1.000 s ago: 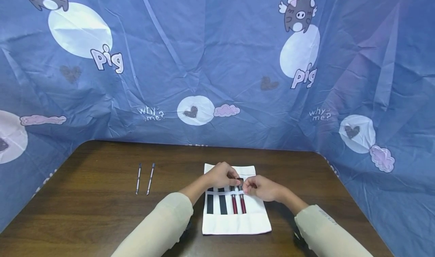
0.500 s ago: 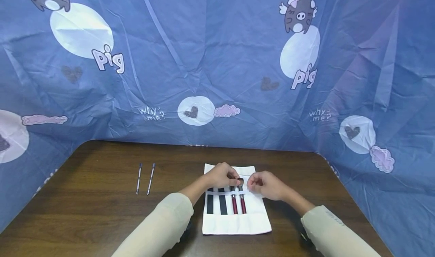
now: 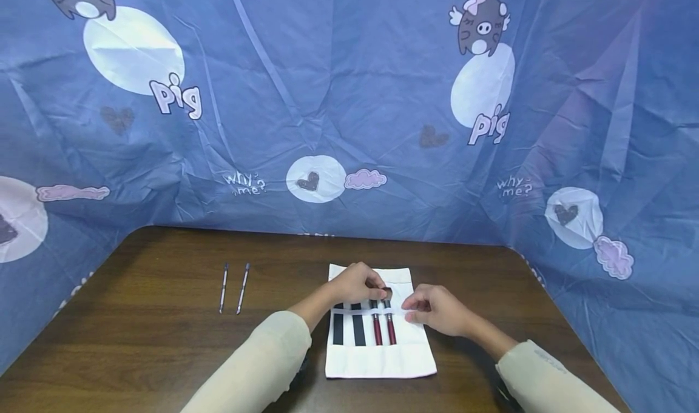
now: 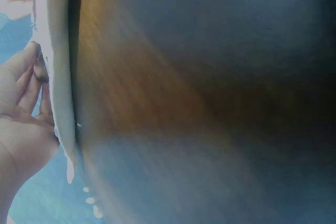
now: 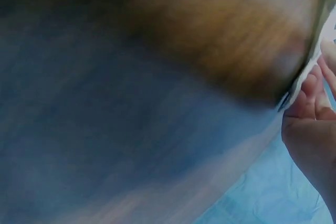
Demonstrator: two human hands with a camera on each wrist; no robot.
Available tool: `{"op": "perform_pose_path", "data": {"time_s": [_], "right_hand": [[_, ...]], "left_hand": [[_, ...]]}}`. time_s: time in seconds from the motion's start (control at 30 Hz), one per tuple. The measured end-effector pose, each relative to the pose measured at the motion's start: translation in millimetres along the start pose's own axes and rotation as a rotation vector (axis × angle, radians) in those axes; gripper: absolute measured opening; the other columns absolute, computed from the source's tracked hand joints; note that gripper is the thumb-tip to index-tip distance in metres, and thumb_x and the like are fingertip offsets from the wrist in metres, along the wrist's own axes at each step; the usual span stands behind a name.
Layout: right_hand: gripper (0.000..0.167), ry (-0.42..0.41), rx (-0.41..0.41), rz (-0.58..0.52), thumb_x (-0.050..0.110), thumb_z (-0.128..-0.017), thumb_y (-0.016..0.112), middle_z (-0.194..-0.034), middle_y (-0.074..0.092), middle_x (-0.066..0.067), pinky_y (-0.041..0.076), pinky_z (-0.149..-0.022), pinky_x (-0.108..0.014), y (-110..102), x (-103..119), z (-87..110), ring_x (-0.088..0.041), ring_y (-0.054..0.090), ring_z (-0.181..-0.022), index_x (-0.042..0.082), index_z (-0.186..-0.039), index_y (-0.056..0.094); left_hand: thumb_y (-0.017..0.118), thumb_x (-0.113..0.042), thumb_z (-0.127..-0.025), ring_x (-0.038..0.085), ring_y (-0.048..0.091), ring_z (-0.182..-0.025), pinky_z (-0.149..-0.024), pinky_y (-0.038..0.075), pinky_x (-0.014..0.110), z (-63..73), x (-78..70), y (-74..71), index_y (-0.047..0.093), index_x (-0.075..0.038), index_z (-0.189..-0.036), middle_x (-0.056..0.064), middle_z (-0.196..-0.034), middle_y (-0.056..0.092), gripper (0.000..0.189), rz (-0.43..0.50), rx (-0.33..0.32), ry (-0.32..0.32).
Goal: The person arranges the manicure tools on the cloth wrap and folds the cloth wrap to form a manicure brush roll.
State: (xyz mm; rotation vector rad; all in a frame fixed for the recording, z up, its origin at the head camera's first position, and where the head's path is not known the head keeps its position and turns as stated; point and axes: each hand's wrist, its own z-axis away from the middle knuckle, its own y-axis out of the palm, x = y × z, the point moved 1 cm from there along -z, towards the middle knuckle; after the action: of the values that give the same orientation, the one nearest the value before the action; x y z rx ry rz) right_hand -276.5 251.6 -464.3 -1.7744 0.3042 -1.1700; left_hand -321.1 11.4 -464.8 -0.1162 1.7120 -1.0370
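On the table lies an unrolled white cloth brush roll [image 3: 380, 361] with a thin white elastic band [image 3: 357, 310] across it. Two makeup brushes with red handles, a left brush [image 3: 377, 331] and a right brush [image 3: 391, 331], are tucked under the band, handles toward the person. My left hand [image 3: 356, 282] pinches the dark head of the right brush [image 4: 41, 70] between thumb and fingers. My right hand [image 3: 439, 308] is over the roll's right side near the band's end, thumb and fingertips apart. In the right wrist view the right hand [image 5: 315, 114] shows beside the cloth's edge.
Two dark strips, a left strip [image 3: 338, 329] and another strip [image 3: 358, 329], lie on the roll left of the brushes. Two thin white sticks with blue tips, a left stick [image 3: 223, 288] and a right stick [image 3: 243, 288], lie on the brown table [image 3: 164, 340]. A blue printed curtain [image 3: 262, 97] hangs behind.
My right hand has moved right, away from the right brush's head, and slightly toward the person; its fingers have spread. The left hand stays at the brush head.
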Motion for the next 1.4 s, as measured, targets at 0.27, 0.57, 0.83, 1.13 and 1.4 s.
{"op": "perform_pose_path", "data": {"time_s": [0.27, 0.57, 0.83, 1.13, 1.4], "right_hand": [[0.010, 0.001, -0.026, -0.017, 0.009, -0.091, 0.078, -0.085, 0.062, 0.010, 0.049, -0.065, -0.026, 5.9, -1.3, -0.1, -0.007, 0.055, -0.075, 0.017, -0.098, 0.076], [0.012, 0.002, 0.113, -0.166, -0.004, -0.098, 0.060, -0.081, 0.059, 0.001, 0.045, -0.066, -0.024, 1.0, 0.9, -9.2, -0.009, 0.053, -0.075, 0.006, -0.093, 0.066], [0.006, 0.072, 0.171, -0.233, 0.001, -0.101, 0.060, -0.082, 0.057, -0.001, 0.044, -0.066, -0.023, -2.8, 1.7, -10.7, -0.011, 0.051, -0.075, 0.002, -0.097, 0.065], [0.006, 0.061, 0.156, -0.227, 0.003, -0.101, 0.061, -0.081, 0.056, -0.001, 0.043, -0.067, -0.023, -1.2, 1.5, -10.4, -0.011, 0.051, -0.075, 0.003, -0.097, 0.065], [0.006, 0.069, 0.153, -0.222, 0.004, -0.101, 0.061, -0.081, 0.055, 0.000, 0.043, -0.067, -0.023, -1.4, 3.3, -9.9, -0.011, 0.051, -0.075, 0.003, -0.096, 0.065]], "left_hand": [[0.077, -0.019, -0.094, 0.005, 0.063, -0.080, -0.080, 0.052, 0.028, 2.0, -2.3, -0.9, 0.080, -0.013, -0.095, -0.008, -0.087, 0.075, 0.007, 0.007, -0.005, 0.003], [0.071, -0.012, -0.096, 0.006, 0.062, -0.079, -0.076, 0.052, 0.028, 6.3, -1.4, -12.6, 0.079, -0.008, -0.098, -0.006, -0.086, 0.075, 0.009, 0.065, -0.129, 0.037], [0.071, -0.011, -0.096, 0.010, 0.063, -0.081, -0.075, 0.052, 0.030, 19.8, 15.4, -45.4, 0.079, -0.006, -0.100, 0.000, -0.092, 0.076, 0.010, 0.019, -0.212, 0.028], [0.071, -0.012, -0.095, 0.015, 0.067, -0.088, -0.084, 0.053, 0.038, 53.2, 55.0, -86.5, 0.079, -0.004, -0.099, 0.001, -0.092, 0.077, 0.011, -0.043, -0.288, -0.031], [0.071, -0.012, -0.095, 0.015, 0.065, -0.085, -0.078, 0.051, 0.035, 89.8, 87.4, -122.1, 0.078, -0.005, -0.096, 0.002, -0.091, 0.075, 0.010, -0.076, -0.340, -0.128]]}}
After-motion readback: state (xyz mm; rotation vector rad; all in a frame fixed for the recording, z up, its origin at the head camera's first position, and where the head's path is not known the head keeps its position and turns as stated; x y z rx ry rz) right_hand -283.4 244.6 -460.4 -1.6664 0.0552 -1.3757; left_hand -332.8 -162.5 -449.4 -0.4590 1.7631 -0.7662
